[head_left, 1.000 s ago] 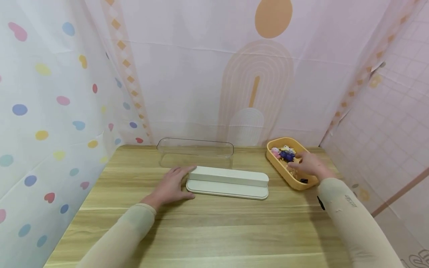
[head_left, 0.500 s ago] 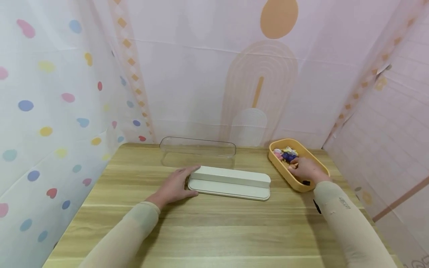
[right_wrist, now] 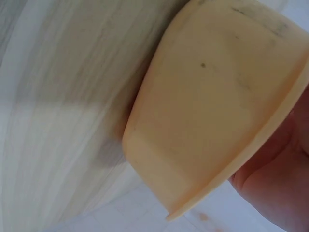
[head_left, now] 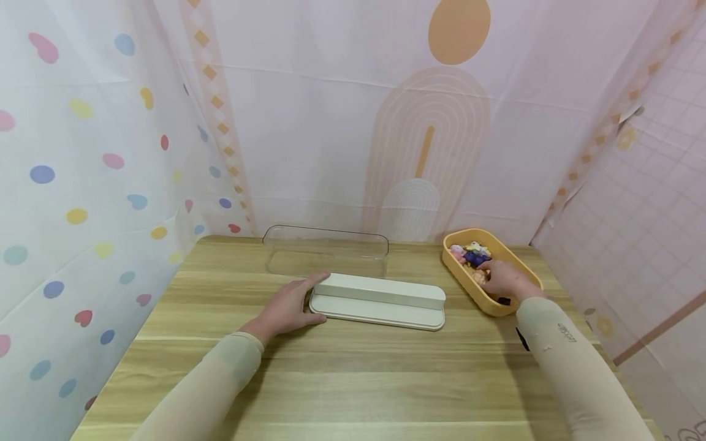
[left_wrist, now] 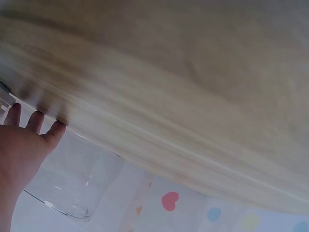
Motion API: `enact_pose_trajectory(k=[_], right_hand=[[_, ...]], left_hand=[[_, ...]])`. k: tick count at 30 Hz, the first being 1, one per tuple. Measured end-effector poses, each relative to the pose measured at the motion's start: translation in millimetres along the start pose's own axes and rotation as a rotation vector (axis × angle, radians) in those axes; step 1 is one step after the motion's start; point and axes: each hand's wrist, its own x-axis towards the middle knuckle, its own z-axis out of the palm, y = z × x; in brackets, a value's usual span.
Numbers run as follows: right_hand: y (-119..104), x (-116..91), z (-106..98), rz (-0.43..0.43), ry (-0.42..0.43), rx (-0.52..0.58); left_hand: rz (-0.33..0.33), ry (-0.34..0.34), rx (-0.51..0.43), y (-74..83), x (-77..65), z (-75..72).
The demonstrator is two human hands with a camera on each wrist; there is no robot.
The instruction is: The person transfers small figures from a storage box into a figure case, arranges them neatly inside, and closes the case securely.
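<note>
My left hand point(head_left: 287, 309) spans the left end of a long off-white stepped stand point(head_left: 377, 300), with the thumb at its front edge and the index finger at its back top corner. In the left wrist view the fingers of that hand point(left_wrist: 21, 152) are straight and spread. My right hand point(head_left: 504, 278) reaches down into an orange plastic basket point(head_left: 466, 288) and pinches a small light-orange toy figure point(head_left: 479, 277) between its fingertips. Beside it lie a pink figure point(head_left: 457, 253) and a dark-blue one point(head_left: 477, 258). The basket's wall point(right_wrist: 207, 106) hides most of this hand in the right wrist view.
A clear plastic cover point(head_left: 325, 251) stands behind the stand, near the back edge of the wooden table point(head_left: 353, 380). A small black piece point(head_left: 504, 301) lies at the near end of the basket. Patterned cloth hangs behind the table and along both sides.
My right hand has lowered toward the near part of the basket, and its fingertips have come together at the light-orange figure. The left hand stays at the stand's end. The view has shifted slightly.
</note>
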Motion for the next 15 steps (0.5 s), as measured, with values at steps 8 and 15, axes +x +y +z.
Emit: enact_pose_trajectory(k=[8,15], right_hand=[[2.0,3.0,4.7,0.006,0.002,0.008],[6.4,3.7,8.4,-0.029,0.037,0.011]], left_hand=[[0.015,0.013,-0.011,-1.1,-0.5,1.0],[0.026,0.015,-0.026,-0.5,-1.2,0.6]])
